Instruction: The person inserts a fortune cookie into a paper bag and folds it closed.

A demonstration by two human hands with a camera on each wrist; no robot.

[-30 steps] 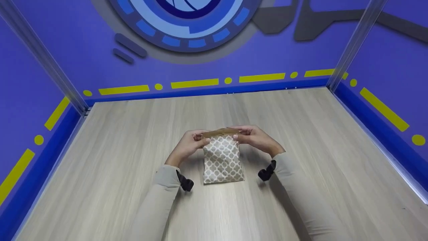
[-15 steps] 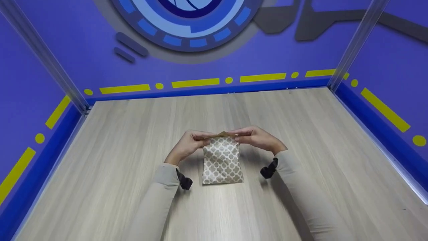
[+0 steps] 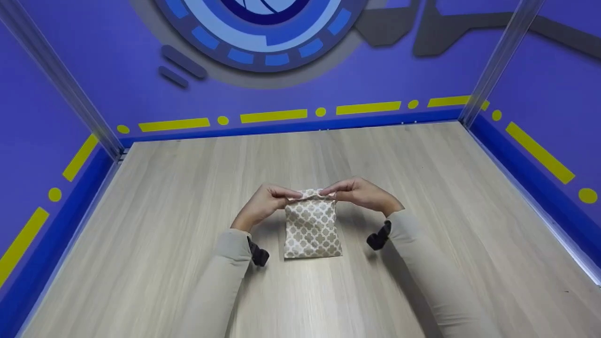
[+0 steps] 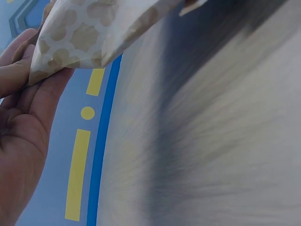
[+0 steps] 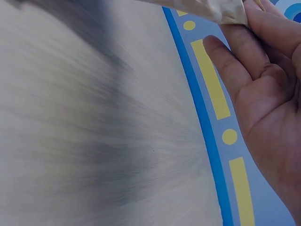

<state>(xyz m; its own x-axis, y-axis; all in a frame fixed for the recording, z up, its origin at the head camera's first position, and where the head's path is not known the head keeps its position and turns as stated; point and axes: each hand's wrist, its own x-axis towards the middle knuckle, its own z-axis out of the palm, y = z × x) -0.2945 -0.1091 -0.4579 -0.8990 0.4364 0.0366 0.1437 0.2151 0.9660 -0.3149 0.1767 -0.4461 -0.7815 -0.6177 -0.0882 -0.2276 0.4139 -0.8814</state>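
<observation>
A paper bag (image 3: 313,230) with a white and beige lattice pattern lies on the table, its top edge folded over toward the person. At the bag's upper left corner, my left hand (image 3: 264,203) pinches the fold between thumb and fingers. My right hand (image 3: 362,195) pinches the fold at the upper right corner. In the left wrist view the patterned paper (image 4: 84,35) passes between the thumb and fingers of the left hand (image 4: 23,127). The right wrist view has the bag's corner (image 5: 230,12) in the right hand (image 5: 273,89), with one finger standing apart from it.
The wood-grain table (image 3: 188,188) extends around the bag on all sides. Blue-purple panels (image 3: 281,98) with yellow markings enclose its back and sides. A black wrist camera (image 3: 259,256) sits on the left wrist and another camera (image 3: 378,236) on the right.
The bag's brown inner top edge has been turned down, so a patterned flap now shows along the top. Both hands keep nearly the same place, their thumbs and fingers shifted over the fold.
</observation>
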